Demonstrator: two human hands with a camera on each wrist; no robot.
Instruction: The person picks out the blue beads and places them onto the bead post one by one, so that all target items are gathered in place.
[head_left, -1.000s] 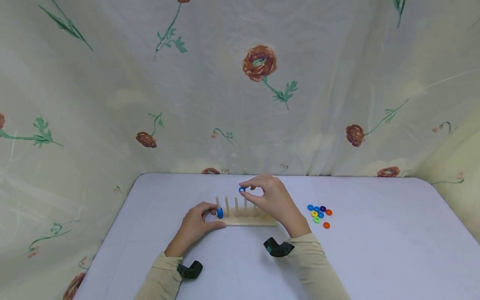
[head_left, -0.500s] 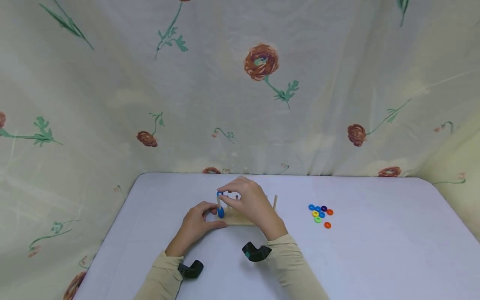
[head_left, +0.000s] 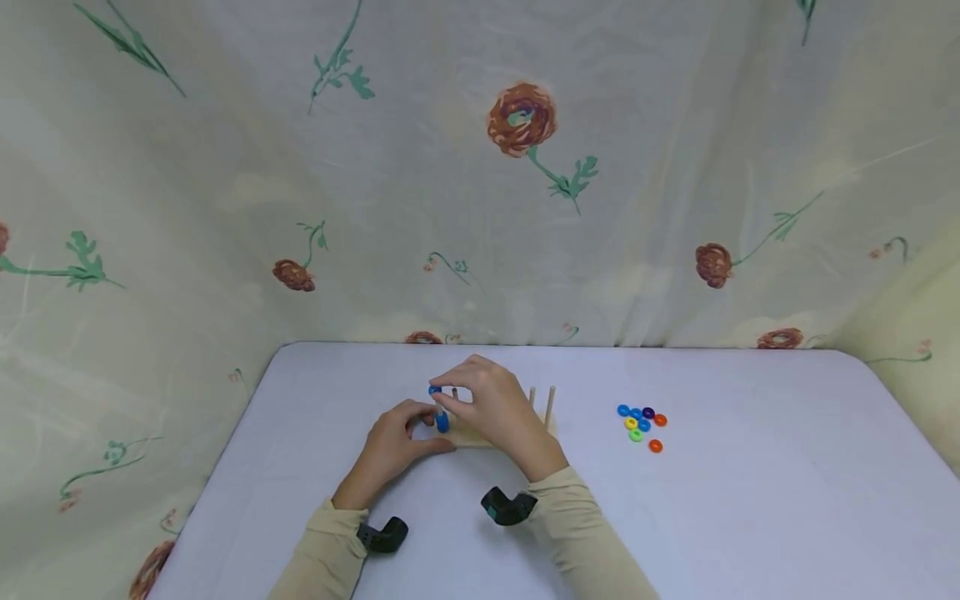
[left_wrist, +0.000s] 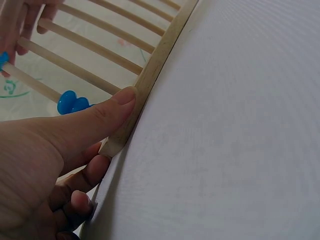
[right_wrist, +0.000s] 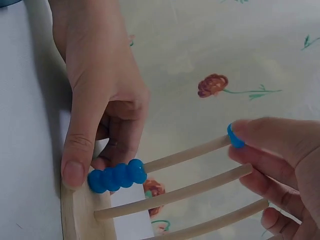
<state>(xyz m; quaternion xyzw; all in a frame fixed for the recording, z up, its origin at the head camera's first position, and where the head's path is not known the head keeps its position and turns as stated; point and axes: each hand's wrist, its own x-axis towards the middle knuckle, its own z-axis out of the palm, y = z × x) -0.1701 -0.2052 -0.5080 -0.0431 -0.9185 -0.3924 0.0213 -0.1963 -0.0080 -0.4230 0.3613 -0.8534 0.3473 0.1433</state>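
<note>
A wooden peg stand (head_left: 472, 437) with several upright pegs stands on the table. My left hand (head_left: 396, 440) grips its left end, the thumb along the front of the base and the other fingers behind. Several blue rings (right_wrist: 118, 176) are stacked at the bottom of the leftmost peg. Between thumb and index finger, my right hand (head_left: 491, 406) pinches another blue ring (right_wrist: 235, 136) right at the top of that same peg. In the head view, the right hand hides part of the middle pegs.
To the right of the stand lies a loose group of rings: blue ones, a purple ring (head_left: 648, 412), a yellow ring (head_left: 631, 423), a green ring (head_left: 636, 435) and orange ones (head_left: 656, 446). A flowered cloth (head_left: 615, 267) hangs behind the white table (head_left: 750, 467).
My right hand has moved left with the blue ring, from above the middle pegs to the top of the leftmost peg. The left hand has kept its grip on the stand.
</note>
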